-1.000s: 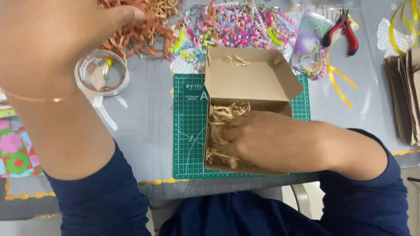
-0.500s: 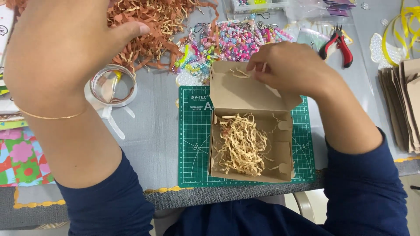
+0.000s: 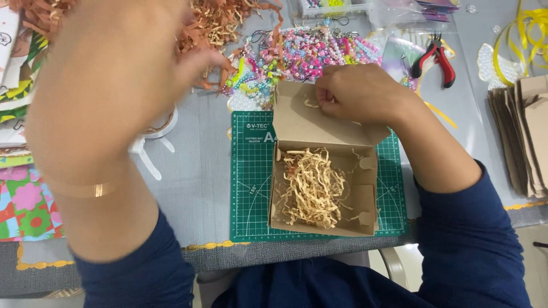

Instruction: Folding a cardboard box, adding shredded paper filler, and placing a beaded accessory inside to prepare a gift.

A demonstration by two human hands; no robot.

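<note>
Cardboard box (image 3: 319,219): brown, open, standing on the green cutting mat (image 3: 251,188) near the table edge; flap lifted at the far side, small side tabs folded in on the right.
Box contents: loose nest of pale shredded paper filling (image 3: 313,187), covering most of the bottom, a little thinner toward the right wall.
Lid flap (image 3: 302,122): plain inner face turned up, one short strand of filling (image 3: 311,104) lying on it.
Right hand (image 3: 359,94): resting on the far edge of the lid flap, fingers curled in and pressed together, fingertips pinching at the strand; dark blue sleeve down the forearm.
Left hand (image 3: 120,74): raised close to the camera, blurred, thin gold bangle (image 3: 85,189) at the wrist; fingers reaching into the brown shredded paper pile (image 3: 222,23), thumb apart from the others, grip on any strands not clear to tell.
Tape dispenser (image 3: 154,134): white, partly hidden under the left arm, left of the mat.
Beaded charms (image 3: 302,51): heap of pink, blue and white beads, just behind the box.
Pliers (image 3: 436,57): red and black handles, far right of the beads.
Flat cardboard blanks (image 3: 525,131): stacked at the right edge.
Yellow ribbon (image 3: 525,28): curled at the far right corner.
</note>
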